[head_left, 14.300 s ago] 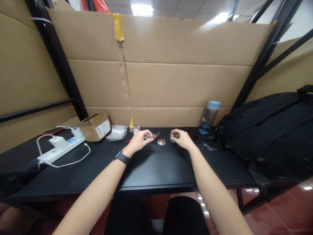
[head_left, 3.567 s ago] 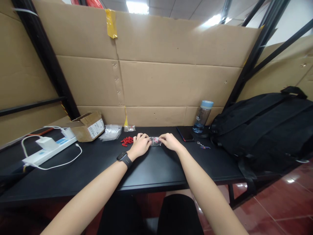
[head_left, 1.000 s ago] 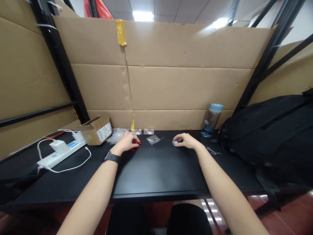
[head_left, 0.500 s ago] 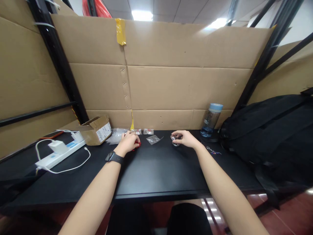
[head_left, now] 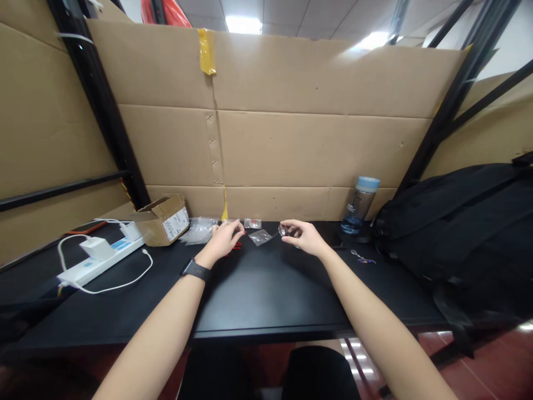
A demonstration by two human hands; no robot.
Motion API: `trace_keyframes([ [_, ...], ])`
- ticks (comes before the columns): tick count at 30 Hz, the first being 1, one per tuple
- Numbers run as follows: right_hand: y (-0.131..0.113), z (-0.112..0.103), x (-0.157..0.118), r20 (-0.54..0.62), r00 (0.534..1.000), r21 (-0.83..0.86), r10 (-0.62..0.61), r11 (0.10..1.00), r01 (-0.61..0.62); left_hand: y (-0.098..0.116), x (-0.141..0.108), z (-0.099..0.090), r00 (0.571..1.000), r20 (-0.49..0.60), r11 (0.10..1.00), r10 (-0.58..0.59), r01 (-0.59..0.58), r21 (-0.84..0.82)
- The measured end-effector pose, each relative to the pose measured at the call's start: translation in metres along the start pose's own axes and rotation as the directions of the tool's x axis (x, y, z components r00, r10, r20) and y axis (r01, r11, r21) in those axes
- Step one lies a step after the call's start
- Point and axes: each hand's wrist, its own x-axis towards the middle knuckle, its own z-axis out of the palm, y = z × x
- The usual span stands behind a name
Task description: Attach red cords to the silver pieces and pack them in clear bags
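Observation:
My left hand (head_left: 225,240), a dark watch on its wrist, hovers over the left-middle of the black table. Its thumb and forefinger come together; whatever is between them is too small to make out. A red thing (head_left: 237,245) lies just below these fingertips, partly covered by the hand. My right hand (head_left: 305,238) grips a small round clear object (head_left: 283,230) between thumb and fingers, slightly above the table. Between the hands lies a small clear plastic bag (head_left: 260,238). Behind it is another little bag (head_left: 252,223) with something red inside.
Clear plastic bags (head_left: 200,230) and an opened cardboard box (head_left: 163,220) sit at the left, beside a white power strip (head_left: 100,258) with cables. At the right stand a water bottle (head_left: 360,205) and a black backpack (head_left: 462,233). A keychain (head_left: 363,258) lies near them.
My right hand has moved left with the round clear object, toward my left hand. My left hand has lifted and shifted slightly right, leaving the red thing on the table.

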Motion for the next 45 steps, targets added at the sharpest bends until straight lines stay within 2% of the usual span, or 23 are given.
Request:
trace_keyframes([
  [4,-0.014,0.02,-0.001,-0.048,0.998,0.192,-0.042,0.98,0.05,0.026,0.0,0.006,0.995,-0.061,0.952,0.08,-0.094,-0.292],
  [7,-0.025,0.034,-0.002,-0.061,0.997,0.303,-0.056,0.95,0.072,0.046,-0.002,0.013,0.992,-0.101,0.916,0.075,-0.108,-0.387],
  [12,-0.035,0.046,-0.005,-0.057,0.995,0.359,-0.086,0.928,0.101,0.061,-0.004,0.019,0.989,-0.129,0.953,0.073,-0.107,-0.283],
  [19,-0.041,0.052,-0.007,-0.078,0.987,0.335,-0.138,0.929,0.157,0.062,-0.005,0.021,0.983,-0.172,0.975,0.057,-0.092,-0.203],
  [23,-0.04,0.054,-0.008,-0.101,0.989,0.352,-0.111,0.926,0.14,0.064,-0.006,0.021,0.985,-0.164,0.983,0.056,-0.083,-0.162],
  [37,-0.039,0.059,-0.01,-0.076,0.997,0.347,0.01,0.938,0.017,0.068,-0.008,0.027,0.982,-0.164,0.996,0.093,-0.094,0.0],
  [45,-0.041,0.046,-0.006,-0.023,0.991,0.11,-0.133,0.985,0.134,0.068,-0.008,0.022,0.979,-0.188,0.995,0.073,-0.085,-0.057],
])
